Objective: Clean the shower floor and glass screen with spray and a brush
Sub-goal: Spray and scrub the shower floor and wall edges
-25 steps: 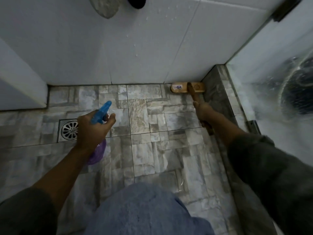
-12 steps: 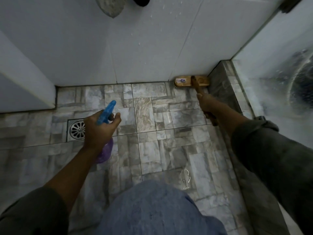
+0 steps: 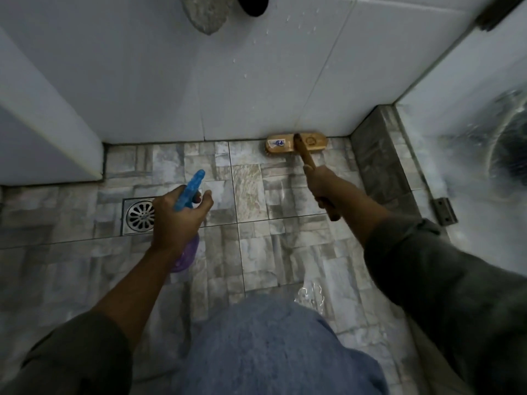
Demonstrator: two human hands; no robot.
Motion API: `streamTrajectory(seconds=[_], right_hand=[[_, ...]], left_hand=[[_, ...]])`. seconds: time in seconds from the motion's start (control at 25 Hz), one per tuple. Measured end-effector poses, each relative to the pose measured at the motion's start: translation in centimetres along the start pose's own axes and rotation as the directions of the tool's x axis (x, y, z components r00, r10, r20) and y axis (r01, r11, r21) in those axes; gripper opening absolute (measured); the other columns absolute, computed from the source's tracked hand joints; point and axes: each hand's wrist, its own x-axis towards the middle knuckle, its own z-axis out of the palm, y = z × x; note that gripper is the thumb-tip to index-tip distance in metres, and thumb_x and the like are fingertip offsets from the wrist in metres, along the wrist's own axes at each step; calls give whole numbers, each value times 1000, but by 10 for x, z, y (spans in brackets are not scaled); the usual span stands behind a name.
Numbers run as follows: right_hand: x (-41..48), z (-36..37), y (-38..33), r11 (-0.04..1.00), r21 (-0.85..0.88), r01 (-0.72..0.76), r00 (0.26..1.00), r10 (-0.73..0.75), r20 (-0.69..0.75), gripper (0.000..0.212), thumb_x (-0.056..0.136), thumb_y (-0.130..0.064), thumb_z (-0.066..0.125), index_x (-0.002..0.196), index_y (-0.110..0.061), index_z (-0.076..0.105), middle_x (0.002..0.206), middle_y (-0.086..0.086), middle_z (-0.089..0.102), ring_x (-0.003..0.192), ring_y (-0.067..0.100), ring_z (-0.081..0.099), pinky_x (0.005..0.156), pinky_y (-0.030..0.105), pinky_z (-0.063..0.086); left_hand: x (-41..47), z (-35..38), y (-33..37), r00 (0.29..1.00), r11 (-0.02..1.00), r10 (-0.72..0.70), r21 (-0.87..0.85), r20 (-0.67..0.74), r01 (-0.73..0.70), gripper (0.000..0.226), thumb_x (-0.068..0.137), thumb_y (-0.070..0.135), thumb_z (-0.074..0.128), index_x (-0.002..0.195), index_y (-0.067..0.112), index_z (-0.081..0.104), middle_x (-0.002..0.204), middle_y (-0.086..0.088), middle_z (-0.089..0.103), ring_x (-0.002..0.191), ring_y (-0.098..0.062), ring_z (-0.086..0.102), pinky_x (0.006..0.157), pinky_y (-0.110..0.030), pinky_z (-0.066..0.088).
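The brush [image 3: 281,143] has slid left along the foot of the white tiled wall [image 3: 256,81], so its wooden head now sits a little apart from the raised stone kerb [image 3: 379,161] it was touching a moment ago. The head lies bristles-down on the far edge of the shower floor [image 3: 285,238], against the wall. The right hand [image 3: 322,183] is wrapped tightly round the brush's wooden handle, whose end pokes out behind the fist. The left hand [image 3: 176,218] grips the spray bottle [image 3: 191,189] by its neck, blue nozzle aimed at the far wall, purple body hanging below the wrist, held above the floor just right of the round metal drain [image 3: 139,216]. The two hands are well apart. The glass screen [image 3: 470,138] stands on the right, streaked with white foam, beyond the kerb.
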Motion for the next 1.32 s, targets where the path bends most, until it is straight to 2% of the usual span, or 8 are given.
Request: streamTrajectory(seconds=[0.12,0.2,0.44,0.64,0.76,0.92,1.08,1.32], right_hand=[[-55,37,30,1000,2,6,995,-6,103,45,105,-55,33,96,-15,51,80,9,59,59,23,53,45,31,44],[-78,47,44,1000,22,14,984,-17,180,47,105,-55,33,106,-12,51,83,10,59,61,24,54,46,33,46],[-6,50,-32,982,191,14,998,-26,60,53,104,-55,34,121,-8,51,77,13,58,58,26,54,53,36,51],[-68,86,8,994,112,-2,988,-16,155,53,103,-57,35,108,-7,51,93,16,63,71,33,60,62,46,56],[-40,86,-34,991,128,25,995,-37,89,49,105,-53,34,116,-9,51,90,15,61,67,31,59,56,41,54],[-35,87,-61,990,86,112,986,-122,115,48,107,-47,31,125,-6,49,98,20,62,71,28,56,60,42,54],[-93,87,-1,999,42,32,977,-40,209,42,105,-53,33,111,-14,46,83,13,58,58,27,54,43,30,44],[-52,74,-39,992,102,76,987,-90,136,51,105,-53,33,124,-8,48,82,12,55,58,24,47,50,32,44]], left_hand=[[0,-4,-1,1000,1000,0,6,-23,0,21,86,18,77,74,5,66,65,-6,64,55,-22,62,56,-27,52],[0,-5,-1,1000,1000,-1,10,-30,1,22,86,20,77,74,6,66,64,-4,63,54,-20,61,54,-23,49],[5,3,-1,998,998,-65,-26,-5,65,24,85,24,77,73,6,65,63,-1,62,52,-10,56,55,-5,41],[2,-9,-7,999,1000,-19,3,-46,19,22,86,22,76,75,6,66,66,-2,64,56,-14,58,55,-16,47],[4,-8,-6,999,1000,-24,-1,-43,24,22,86,22,76,76,5,67,68,-3,65,56,-14,60,56,-17,48],[-1,-7,-2,1000,1000,4,2,-14,-4,23,87,22,74,74,4,66,64,-1,62,51,0,53,54,-4,40],[-2,-8,-5,999,998,42,51,-6,-42,26,86,28,71,73,6,65,63,1,62,51,-8,54,56,-5,39],[-4,-9,5,986,999,34,9,163,-36,25,82,27,78,73,8,64,64,0,63,51,-8,55,52,-20,47]])
